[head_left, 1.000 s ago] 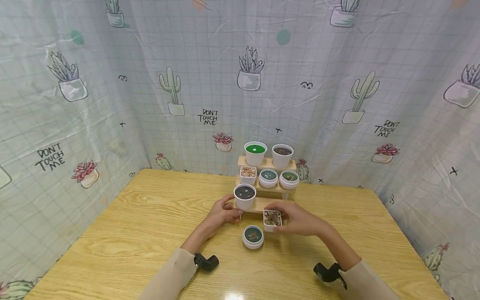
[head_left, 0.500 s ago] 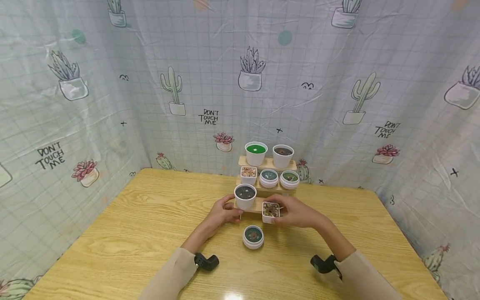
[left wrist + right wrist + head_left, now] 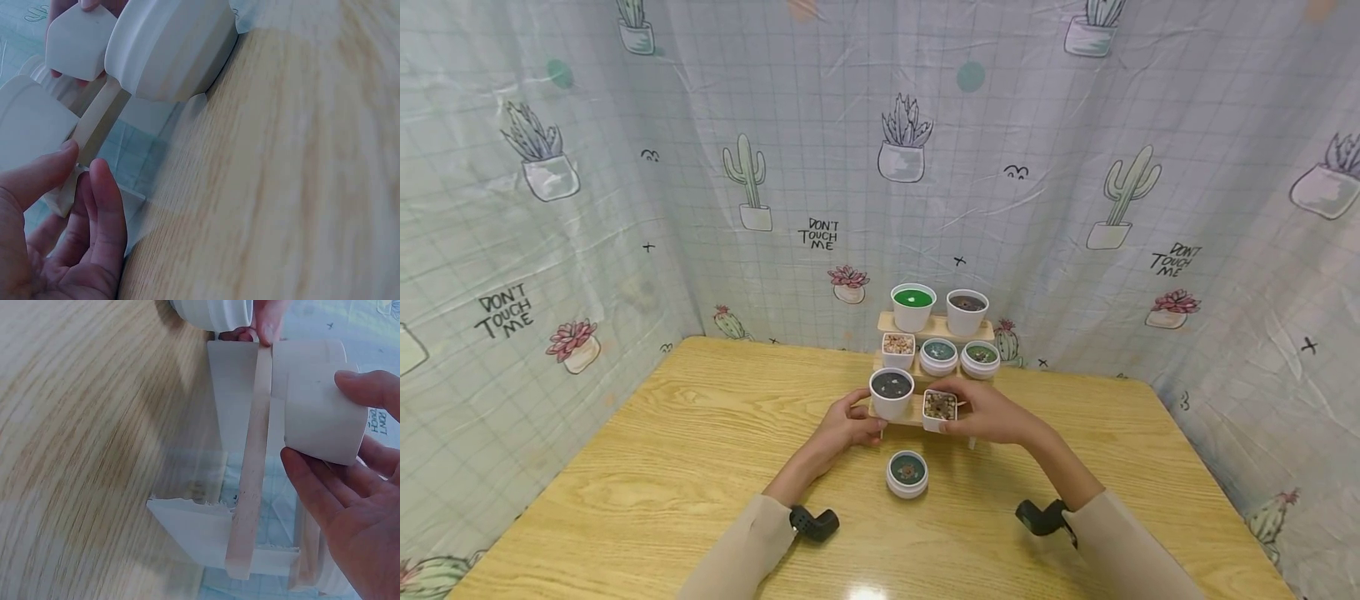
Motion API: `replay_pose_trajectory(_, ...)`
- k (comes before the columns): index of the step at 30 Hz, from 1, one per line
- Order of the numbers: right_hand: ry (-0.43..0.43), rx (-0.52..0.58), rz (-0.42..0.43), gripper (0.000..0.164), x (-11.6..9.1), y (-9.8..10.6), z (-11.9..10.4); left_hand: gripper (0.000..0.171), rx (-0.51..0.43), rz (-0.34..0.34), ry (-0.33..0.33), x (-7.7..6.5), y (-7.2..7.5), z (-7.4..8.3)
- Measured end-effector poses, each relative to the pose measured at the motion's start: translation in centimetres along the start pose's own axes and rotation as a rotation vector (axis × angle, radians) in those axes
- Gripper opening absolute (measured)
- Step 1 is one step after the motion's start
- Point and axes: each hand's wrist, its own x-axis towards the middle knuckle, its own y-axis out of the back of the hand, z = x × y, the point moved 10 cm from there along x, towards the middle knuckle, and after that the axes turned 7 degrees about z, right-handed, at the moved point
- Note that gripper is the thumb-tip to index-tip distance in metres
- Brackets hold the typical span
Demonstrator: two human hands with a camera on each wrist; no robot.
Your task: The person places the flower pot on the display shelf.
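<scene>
My right hand (image 3: 988, 412) holds a small square white pot (image 3: 940, 407) filled with pebbles, at the bottom step of a three-tier wooden stand (image 3: 913, 412). In the right wrist view, thumb and fingers grip opposite sides of that square pot (image 3: 322, 419), level with the step board (image 3: 252, 469); whether it touches the board I cannot tell. My left hand (image 3: 842, 423) pinches the left end of the bottom step, seen closely in the left wrist view as a pale board (image 3: 100, 119). A round white pot (image 3: 892, 398) with dark filling stands on that step's left end.
Two taller round pots, one green-filled (image 3: 913, 308) and one brown-filled (image 3: 967, 312), stand on the top tier. The middle tier bears a square pebble pot (image 3: 898, 350) and two low round pots (image 3: 938, 358). Another low round pot (image 3: 907, 477) sits on the table before the stand.
My right hand has carried the square pot away from me and slightly left, from in front of the stand to the bottom step. My left hand stays on the step's end.
</scene>
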Motion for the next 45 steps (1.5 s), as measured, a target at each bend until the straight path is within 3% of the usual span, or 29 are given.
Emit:
replay_pose_trajectory(14,0.021,0.013,0.086,0.057,1.0,0.3,0.4,0.077,0.0,-0.004,-0.003,-0.1,-0.2,-0.1)
replay_pose_trajectory(28,-0.033,0.147,0.144,0.053,0.9,-0.3,1.9,0.077,0.0,-0.007,0.003,-0.2,-0.2,0.1)
replay_pose_trajectory(39,-0.149,0.277,0.281,0.058,-0.3,-0.4,3.4,0.076,0.002,-0.005,0.001,-0.1,-0.2,0.1)
replay_pose_trajectory(45,-0.173,0.28,0.354,0.058,-0.7,-0.2,3.9,0.076,-0.001,0.005,0.008,0.2,-0.1,0.0)
